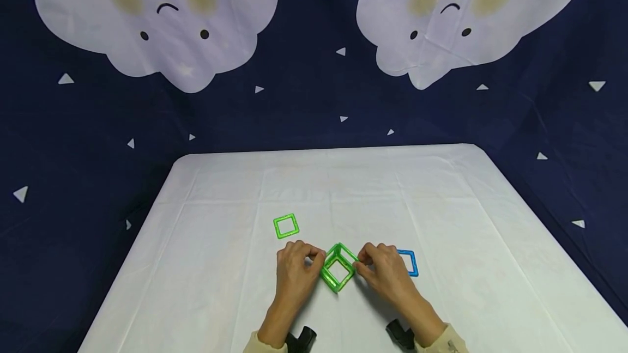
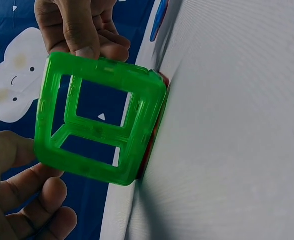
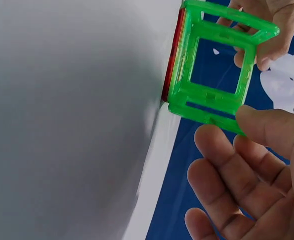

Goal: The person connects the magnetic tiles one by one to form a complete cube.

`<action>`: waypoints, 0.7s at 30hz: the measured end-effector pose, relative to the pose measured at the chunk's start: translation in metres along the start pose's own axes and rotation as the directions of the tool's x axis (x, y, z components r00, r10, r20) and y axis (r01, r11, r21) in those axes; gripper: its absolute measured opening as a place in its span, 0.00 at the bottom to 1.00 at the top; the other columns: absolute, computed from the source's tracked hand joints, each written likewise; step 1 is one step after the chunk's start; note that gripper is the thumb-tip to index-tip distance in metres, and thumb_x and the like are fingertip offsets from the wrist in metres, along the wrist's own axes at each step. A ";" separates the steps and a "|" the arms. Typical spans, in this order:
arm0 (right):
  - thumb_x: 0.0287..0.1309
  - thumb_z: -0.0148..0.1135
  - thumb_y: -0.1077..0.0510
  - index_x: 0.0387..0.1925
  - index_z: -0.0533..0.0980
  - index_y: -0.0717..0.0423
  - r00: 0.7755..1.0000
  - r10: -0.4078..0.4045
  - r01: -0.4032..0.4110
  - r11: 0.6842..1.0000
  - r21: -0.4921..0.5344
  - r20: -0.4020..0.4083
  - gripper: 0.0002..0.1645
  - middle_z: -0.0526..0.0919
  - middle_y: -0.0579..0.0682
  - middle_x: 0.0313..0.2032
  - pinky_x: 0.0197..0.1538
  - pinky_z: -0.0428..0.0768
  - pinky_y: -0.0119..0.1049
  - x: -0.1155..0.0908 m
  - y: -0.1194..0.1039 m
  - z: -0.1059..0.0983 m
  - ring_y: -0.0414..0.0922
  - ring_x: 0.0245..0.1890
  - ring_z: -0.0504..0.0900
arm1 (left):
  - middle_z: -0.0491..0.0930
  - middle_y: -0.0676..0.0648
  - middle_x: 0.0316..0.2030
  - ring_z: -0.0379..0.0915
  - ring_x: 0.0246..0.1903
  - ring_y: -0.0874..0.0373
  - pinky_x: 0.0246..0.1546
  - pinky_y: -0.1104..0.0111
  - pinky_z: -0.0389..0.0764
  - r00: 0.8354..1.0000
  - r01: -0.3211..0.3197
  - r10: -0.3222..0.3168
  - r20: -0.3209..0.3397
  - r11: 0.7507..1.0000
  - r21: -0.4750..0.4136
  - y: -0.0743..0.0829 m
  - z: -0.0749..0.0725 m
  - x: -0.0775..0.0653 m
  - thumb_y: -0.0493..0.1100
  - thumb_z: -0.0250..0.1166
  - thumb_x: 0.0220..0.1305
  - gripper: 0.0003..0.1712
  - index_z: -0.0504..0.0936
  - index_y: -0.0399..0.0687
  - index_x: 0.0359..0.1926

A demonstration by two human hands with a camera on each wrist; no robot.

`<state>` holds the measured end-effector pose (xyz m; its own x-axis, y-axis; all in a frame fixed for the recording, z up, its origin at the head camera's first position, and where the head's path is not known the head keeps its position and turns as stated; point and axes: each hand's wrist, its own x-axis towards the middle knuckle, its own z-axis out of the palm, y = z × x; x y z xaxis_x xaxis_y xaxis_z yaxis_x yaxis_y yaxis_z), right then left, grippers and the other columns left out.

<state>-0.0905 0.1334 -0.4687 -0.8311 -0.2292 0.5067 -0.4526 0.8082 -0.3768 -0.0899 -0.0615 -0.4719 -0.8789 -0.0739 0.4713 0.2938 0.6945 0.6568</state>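
Observation:
A cube-like box of translucent green square magnetic tiles stands on the white table between both hands, one corner turned toward me. Along its base, a red tile shows in the right wrist view. My left hand pinches the box's left edge between thumb and index finger, the other fingers loosely bent. On the opposite edge, my right hand grips a green tile with the thumb and fingertips. Through the open frames, the far side of the box is visible.
A single green square tile lies flat beyond the left hand. Beside the right hand is a blue square tile, partly covered by that hand. A dark blue cloth with clouds hangs behind the white table.

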 end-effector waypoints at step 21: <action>0.40 0.74 0.57 0.26 0.76 0.47 0.983 -0.129 0.122 0.991 0.063 0.128 0.13 0.82 0.37 0.22 0.37 0.73 0.36 0.015 0.020 -0.003 0.31 0.24 0.71 | 0.78 0.57 0.22 0.71 0.29 0.59 0.39 0.64 0.65 0.996 0.062 -0.056 0.072 0.994 -0.087 -0.002 -0.001 0.008 0.41 0.69 0.52 0.02 0.86 0.51 0.25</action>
<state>-0.1113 0.1478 -0.4668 -0.8001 -0.3992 0.4478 -0.5701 0.7383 -0.3604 -0.0967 -0.0641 -0.4690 -0.9189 -0.0607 0.3899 0.2701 0.6236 0.7336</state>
